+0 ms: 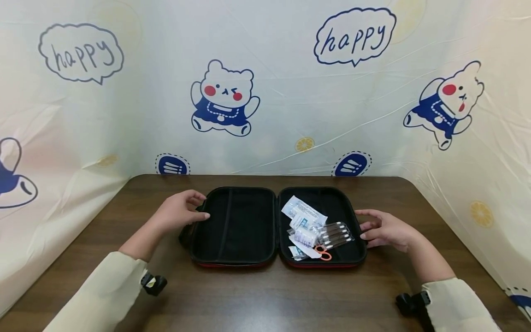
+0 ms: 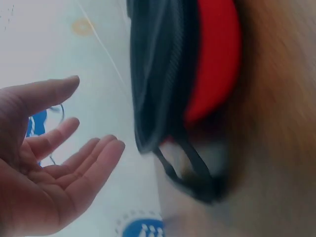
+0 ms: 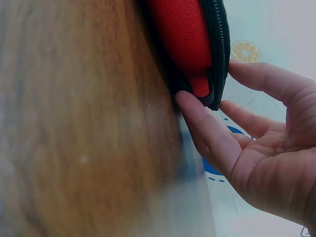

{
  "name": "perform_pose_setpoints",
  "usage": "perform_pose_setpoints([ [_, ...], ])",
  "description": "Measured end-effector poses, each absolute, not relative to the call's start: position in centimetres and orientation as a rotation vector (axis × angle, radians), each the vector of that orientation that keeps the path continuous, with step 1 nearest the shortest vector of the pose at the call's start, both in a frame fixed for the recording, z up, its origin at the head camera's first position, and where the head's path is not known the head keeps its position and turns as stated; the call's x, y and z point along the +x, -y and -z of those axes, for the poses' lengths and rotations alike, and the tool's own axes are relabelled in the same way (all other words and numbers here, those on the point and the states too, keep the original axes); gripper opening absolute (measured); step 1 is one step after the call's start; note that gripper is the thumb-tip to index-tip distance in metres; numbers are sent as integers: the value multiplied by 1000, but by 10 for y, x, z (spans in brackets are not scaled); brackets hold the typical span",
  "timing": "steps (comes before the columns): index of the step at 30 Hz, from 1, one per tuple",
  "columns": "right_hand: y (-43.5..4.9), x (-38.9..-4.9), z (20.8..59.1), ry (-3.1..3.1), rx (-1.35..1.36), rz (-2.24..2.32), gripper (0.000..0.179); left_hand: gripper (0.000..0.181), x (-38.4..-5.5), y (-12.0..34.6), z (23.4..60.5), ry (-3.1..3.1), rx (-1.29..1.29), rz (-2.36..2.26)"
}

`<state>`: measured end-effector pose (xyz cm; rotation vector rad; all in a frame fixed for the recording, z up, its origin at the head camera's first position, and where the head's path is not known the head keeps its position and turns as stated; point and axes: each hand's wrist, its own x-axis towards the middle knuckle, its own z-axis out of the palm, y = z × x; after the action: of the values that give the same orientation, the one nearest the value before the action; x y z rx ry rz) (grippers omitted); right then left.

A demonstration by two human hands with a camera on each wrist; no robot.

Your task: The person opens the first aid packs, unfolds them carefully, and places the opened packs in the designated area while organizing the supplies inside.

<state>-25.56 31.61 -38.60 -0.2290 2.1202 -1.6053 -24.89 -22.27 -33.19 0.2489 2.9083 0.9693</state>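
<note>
A black zip case (image 1: 249, 226) with a red shell lies spread flat on the table, its two halves side by side. Its right half holds white packets (image 1: 303, 212), a wrapped white roll (image 1: 306, 237), a clear pack of cotton swabs (image 1: 335, 234) and orange-handled scissors (image 1: 323, 252). My left hand (image 1: 182, 210) is by the left half's outer edge; the left wrist view shows its fingers spread and apart from the case. At the opposite edge, my right hand (image 1: 386, 229) grips the rim, thumb at the zip and a finger under the shell (image 3: 182, 39).
The brown wooden table (image 1: 257, 299) carries the case near its far edge. A black strap loop (image 2: 197, 182) hangs from the left half's side. Behind the table stands a printed cloth (image 1: 282, 115) with bears and lettering.
</note>
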Motion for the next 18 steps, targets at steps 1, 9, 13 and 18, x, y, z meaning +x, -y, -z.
perform_pose_setpoints([
  [1, -316, -255, 386, -2113, -228, 1610, 83, 52, -250, 218, 330, -2894, 282, -987],
  [9, -315, -255, 386, -2087, -240, 1629, 82, 44, -252, 173, 320, -2702, 498, -1146],
  [13, -316, -255, 386, -2106, -223, 1622, 82, 42, -253, 151, 319, -2653, 629, -1175],
  [18, -317, -254, 388, -2120, -212, 1622, 83, 41, -254, 125, 321, -2645, 730, -1125],
])
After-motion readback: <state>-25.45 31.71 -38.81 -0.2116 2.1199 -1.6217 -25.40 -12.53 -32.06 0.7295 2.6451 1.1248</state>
